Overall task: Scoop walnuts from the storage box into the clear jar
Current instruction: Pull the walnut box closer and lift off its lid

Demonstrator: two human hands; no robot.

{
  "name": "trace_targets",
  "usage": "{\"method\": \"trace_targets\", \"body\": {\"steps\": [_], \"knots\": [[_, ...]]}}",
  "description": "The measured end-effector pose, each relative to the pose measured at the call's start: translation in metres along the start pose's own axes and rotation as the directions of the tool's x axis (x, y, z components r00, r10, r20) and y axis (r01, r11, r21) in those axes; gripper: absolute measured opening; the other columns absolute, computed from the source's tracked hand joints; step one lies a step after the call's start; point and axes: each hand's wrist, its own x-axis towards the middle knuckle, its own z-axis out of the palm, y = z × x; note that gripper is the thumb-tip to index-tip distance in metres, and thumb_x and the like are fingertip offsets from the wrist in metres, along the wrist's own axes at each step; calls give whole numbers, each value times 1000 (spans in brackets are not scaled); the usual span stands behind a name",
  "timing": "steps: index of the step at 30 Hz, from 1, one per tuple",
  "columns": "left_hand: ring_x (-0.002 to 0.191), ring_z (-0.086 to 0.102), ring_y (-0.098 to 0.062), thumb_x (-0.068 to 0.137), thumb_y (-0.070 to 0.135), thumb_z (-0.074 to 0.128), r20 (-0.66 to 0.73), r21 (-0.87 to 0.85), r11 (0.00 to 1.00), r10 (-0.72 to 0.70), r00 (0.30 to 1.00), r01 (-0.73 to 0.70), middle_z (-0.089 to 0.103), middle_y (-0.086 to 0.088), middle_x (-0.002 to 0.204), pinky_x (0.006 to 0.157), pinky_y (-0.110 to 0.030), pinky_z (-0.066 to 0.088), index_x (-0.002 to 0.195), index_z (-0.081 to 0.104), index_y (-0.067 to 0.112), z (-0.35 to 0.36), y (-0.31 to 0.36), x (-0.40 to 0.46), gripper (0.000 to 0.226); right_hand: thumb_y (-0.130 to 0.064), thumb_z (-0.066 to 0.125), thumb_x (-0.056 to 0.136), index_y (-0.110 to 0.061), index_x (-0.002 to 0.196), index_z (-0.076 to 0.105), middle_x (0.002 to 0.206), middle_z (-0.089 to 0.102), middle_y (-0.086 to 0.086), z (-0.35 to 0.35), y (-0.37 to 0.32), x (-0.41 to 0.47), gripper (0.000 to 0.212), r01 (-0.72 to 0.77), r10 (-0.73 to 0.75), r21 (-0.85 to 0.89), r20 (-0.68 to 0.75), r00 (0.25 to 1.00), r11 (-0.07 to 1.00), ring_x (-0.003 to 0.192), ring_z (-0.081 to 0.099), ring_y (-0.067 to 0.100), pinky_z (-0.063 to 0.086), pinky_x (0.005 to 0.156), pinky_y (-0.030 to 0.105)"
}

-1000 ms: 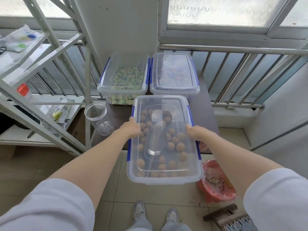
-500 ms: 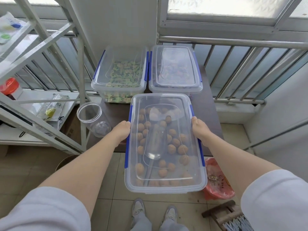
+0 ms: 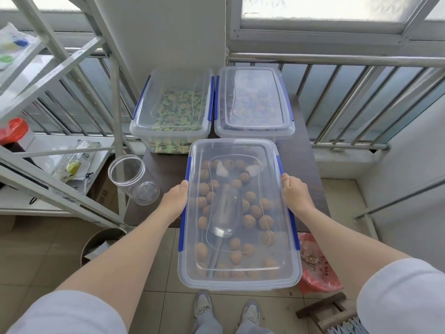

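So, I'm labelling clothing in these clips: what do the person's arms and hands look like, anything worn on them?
Both forearms are bare from above the elbow down. Short, loose, pale grey-white sleeves cover the upper arms, plain, with no print visible. The left hand and right hand are bare: no gloves, rings, watch or bands show.

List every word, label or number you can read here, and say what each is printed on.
None reads clearly.
Packet on the shelf: dark print on a green and white label, too blurred to read.
Red plastic bag on the floor: a few dark marks, too small to read.
White bag on the upper shelf: blue and green patches, no legible text.
Walnut box, the other two boxes and the clear jar: no print visible.
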Motion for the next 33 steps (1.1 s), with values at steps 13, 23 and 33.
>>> {"method": "trace_targets", "body": {"steps": [13,23,33], "knots": [[96,53,-20,101,50,17,-77,-20,999,43,996,-44,61,-14,118,83,-34,37,120,59,7,7,-8,7,63,-36,33,103,-18,53,36,56,44,-1,0,3,-3,54,43,-41,31,-71,997,999,54,38,15,23,49,32],[101,56,-29,101,48,14,-140,58,997,60,988,-52,61,-18,118,92,-40,42,119,60,4,8,-8,6,66,-33,31,104,-18,53,37,58,46,1,1,1,-1,53,41,-41,0,-63,997,999,55,40,16,25,49,32],[117,55,-24,96,62,21,133,-203,979,34,990,-6,61,-6,126,105,-46,40,135,53,17,0,-3,-3,68,-37,27,104,-17,60,46,69,55,2,-1,0,-2,52,24,-25,-23,-37,999,999,65,49,17,31,57,33]]}}
